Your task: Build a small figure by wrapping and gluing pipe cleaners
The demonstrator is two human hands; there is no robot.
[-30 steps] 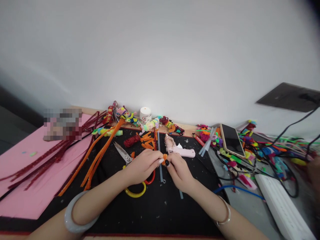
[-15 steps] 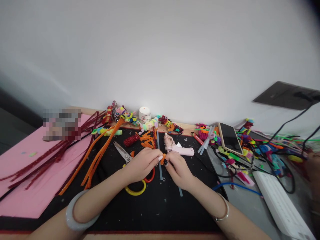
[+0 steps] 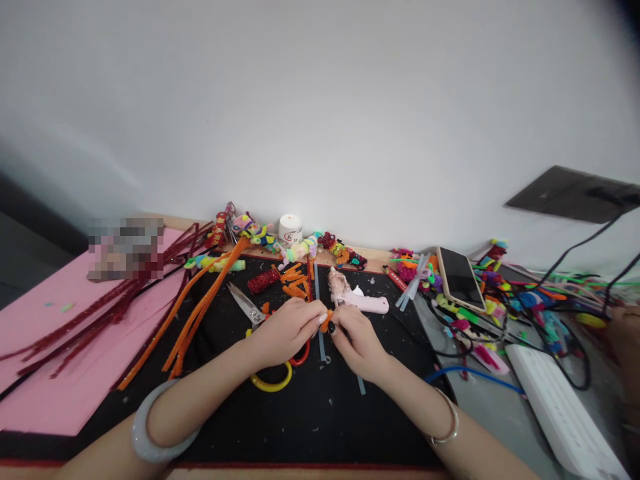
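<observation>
My left hand point(image 3: 285, 331) and my right hand point(image 3: 356, 340) meet over a black mat point(image 3: 310, 413), fingertips pinched together on a small orange pipe-cleaner piece point(image 3: 325, 323). Both hands are closed round it. Scissors point(image 3: 246, 305) with yellow and red handle loops point(image 3: 273, 382) lie partly under my left hand. A pink glue gun point(image 3: 356, 298) lies just beyond my right hand. Short orange pipe-cleaner bits point(image 3: 295, 281) sit behind the hands, and a clear glue stick point(image 3: 318, 293) runs between them.
Long orange pipe cleaners point(image 3: 200, 310) and dark red ones point(image 3: 90, 317) lie left, over a pink sheet point(image 3: 55, 393). Small colourful figures point(image 3: 300, 248) and a white jar point(image 3: 291, 229) line the wall. Right: a phone point(image 3: 457, 276), cables, a white power strip point(image 3: 560, 410), someone else's hand point(image 3: 625, 333).
My hands stay in place and work the orange piece slightly between the fingertips; the view has shifted a little.
</observation>
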